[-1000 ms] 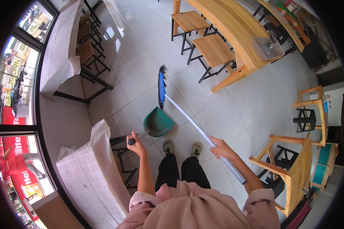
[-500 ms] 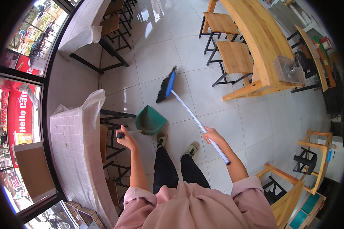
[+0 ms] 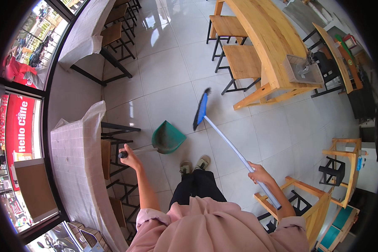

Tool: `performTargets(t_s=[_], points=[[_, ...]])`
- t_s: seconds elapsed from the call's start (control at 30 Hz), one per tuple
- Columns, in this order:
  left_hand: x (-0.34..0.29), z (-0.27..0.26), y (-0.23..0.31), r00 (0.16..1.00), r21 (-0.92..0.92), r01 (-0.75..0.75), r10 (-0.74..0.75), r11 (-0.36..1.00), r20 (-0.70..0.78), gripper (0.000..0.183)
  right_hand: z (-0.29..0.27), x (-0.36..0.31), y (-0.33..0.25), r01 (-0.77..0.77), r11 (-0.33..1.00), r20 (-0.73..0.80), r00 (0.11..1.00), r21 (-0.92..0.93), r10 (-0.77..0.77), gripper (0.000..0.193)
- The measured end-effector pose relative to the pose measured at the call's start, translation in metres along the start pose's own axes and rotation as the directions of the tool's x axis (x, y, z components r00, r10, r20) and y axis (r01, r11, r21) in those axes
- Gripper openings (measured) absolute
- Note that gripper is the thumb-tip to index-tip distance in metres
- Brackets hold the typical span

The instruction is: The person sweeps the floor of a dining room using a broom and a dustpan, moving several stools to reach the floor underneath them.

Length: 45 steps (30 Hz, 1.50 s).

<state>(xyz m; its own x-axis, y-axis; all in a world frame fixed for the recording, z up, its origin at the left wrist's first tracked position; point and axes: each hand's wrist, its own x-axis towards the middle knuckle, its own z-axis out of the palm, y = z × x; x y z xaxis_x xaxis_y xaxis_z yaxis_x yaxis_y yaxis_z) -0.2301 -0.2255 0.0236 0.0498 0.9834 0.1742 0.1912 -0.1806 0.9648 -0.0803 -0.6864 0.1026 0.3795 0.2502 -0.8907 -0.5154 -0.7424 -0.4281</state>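
Observation:
My left hand [image 3: 130, 157] is closed around the dark-tipped end of a dustpan's handle. The green dustpan [image 3: 168, 137] rests on the tiled floor in front of my feet, its open side facing away to the right. In my right hand [image 3: 260, 173] is the pale blue-grey stick of a broom [image 3: 229, 143], gripped below its upper end. The broom's blue head [image 3: 201, 110] with black bristles is on or just above the floor, right of the dustpan and apart from it.
A cloth-covered table [image 3: 77, 155] with stools beneath stands close on my left, another [image 3: 82, 44] beyond it. Wooden stools [image 3: 241, 61] line a long wooden table [image 3: 277, 38] at the far right. An upturned wooden stool [image 3: 319, 210] lies near my right elbow.
The broom has swung right, away from the dustpan, as my right hand moved right and lower. My left hand and the dustpan have shifted slightly. My feet are closer together.

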Motion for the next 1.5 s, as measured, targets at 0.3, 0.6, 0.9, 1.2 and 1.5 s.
performTargets(t_s=[0.3, 0.6, 0.9, 1.2, 1.5], points=[[-0.005, -0.023, -0.02, 0.99, -0.004, -0.024, 0.024, 1.0, 0.141, 0.033, 0.062, 0.063, -0.013, 0.155, 0.933, 0.074, 0.988, -0.324, -0.138, 0.068], [-0.01, -0.014, -0.022, 0.956, -0.037, 0.013, -0.001, 0.999, 0.294, 0.033, 0.009, -0.003, 0.087, -0.09, 0.996, -0.156, 0.984, -0.006, 0.088, 0.068], [-0.084, 0.068, 0.011, 0.877, -0.116, 0.037, 0.024, 0.993, 0.48, 0.033, -0.001, -0.035, 0.113, -0.117, 0.983, -0.334, 0.94, -0.145, 0.063, 0.068], [-0.18, 0.139, 0.04, 0.821, -0.111, 0.031, 0.038, 0.993, 0.569, 0.033, -0.053, -0.143, 0.122, -0.279, 0.796, -0.493, 0.87, -0.538, -0.028, 0.067], [-0.267, 0.187, 0.053, 0.853, -0.072, -0.023, 0.057, 0.997, 0.519, 0.033, -0.199, 0.014, 0.18, -0.437, 0.773, -0.654, 0.755, -0.46, 0.037, 0.035]])
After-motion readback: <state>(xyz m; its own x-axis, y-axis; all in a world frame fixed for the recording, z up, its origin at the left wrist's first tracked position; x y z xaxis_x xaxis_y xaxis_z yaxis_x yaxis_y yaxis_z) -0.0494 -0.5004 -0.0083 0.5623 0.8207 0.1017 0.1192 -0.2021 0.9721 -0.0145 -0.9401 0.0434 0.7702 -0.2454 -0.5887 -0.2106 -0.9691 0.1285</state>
